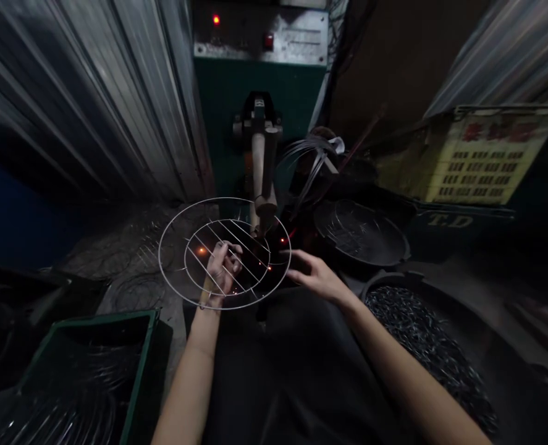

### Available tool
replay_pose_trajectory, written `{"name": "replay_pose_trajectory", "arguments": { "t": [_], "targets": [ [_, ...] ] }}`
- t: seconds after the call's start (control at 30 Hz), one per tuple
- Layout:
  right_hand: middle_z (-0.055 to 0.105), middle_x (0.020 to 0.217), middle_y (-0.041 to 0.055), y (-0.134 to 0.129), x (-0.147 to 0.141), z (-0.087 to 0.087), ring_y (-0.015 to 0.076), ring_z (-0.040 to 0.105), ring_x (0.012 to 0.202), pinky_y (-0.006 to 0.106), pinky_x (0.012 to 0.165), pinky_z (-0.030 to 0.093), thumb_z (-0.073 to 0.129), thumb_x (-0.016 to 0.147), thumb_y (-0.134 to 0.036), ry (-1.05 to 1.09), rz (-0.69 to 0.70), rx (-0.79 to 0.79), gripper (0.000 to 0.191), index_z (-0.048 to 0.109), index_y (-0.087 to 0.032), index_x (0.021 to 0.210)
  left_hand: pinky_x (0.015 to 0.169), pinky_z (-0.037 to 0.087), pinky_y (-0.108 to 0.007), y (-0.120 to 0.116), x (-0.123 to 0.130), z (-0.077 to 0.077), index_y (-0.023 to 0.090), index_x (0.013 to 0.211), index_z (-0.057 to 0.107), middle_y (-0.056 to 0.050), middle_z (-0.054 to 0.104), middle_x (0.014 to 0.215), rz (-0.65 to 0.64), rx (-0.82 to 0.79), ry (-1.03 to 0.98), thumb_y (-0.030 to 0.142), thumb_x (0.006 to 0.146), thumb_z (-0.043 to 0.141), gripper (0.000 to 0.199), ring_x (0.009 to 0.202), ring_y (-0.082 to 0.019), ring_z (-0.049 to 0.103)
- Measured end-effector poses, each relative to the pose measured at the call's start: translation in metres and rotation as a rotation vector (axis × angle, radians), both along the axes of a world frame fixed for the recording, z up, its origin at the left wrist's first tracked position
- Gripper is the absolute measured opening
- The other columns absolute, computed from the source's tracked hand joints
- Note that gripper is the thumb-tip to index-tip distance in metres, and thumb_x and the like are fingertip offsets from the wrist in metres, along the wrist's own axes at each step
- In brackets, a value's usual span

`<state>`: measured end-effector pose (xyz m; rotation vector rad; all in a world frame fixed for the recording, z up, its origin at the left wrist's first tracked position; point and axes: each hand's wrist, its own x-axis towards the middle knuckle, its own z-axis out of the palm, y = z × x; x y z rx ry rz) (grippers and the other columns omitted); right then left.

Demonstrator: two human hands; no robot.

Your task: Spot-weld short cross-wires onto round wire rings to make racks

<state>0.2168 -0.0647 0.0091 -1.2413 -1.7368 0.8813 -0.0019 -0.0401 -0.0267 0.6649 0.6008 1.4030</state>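
A round wire rack point(230, 308), with an outer ring, a smaller inner ring and straight bars across it, lies at the tip of a spot welder point(264, 179). My left hand point(225, 262) is beneath the rack, seen through its bars, with fingers curled closed on the wire. At the rack's right edge, my right hand point(317, 276) has thumb and fingers apart; whether the fingertips touch the outer ring, I cannot tell. Orange sparks point(265, 267) glow below the welder tip and around the rack.
On the right, a large pan point(422, 334) holds many short metal pieces, with a shallower dark pan point(361, 235) behind it. A yellow crate point(480, 162) stands farther back. At lower left, a green crate point(151, 346) contains wire parts. Loose wires point(317, 151) hang beside the machine.
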Motion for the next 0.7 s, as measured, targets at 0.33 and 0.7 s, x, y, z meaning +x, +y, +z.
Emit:
{"name": "replay_pose_trajectory", "arguments": {
  "t": [0.33,0.7],
  "targets": [
    [0.067,0.078,0.0018,0.021,-0.029,-0.012,0.0170,0.060,0.072,0.028,0.066,0.047,0.052,0.079,-0.043,0.056,-0.242,0.088,0.028,0.067,-0.020,0.087,0.038,0.042,-0.019,-0.020,0.031,0.000,0.023,0.083,0.034,0.005,0.059,0.065,0.330,0.046,0.011,0.041,0.079,0.055,0.028,0.043,-0.009,0.053],
    [0.064,0.077,0.0012,0.044,-0.023,-0.016,0.0157,0.058,0.071,0.026,0.068,0.044,0.047,0.084,-0.038,-0.081,-0.152,0.165,0.025,0.063,-0.019,0.085,0.040,0.046,-0.021,-0.013,0.041,0.000,0.023,0.084,0.028,0.007,0.058,0.062,0.434,0.055,0.097,0.045,0.085,0.047,0.029,0.039,-0.009,0.052]
  ]
}}
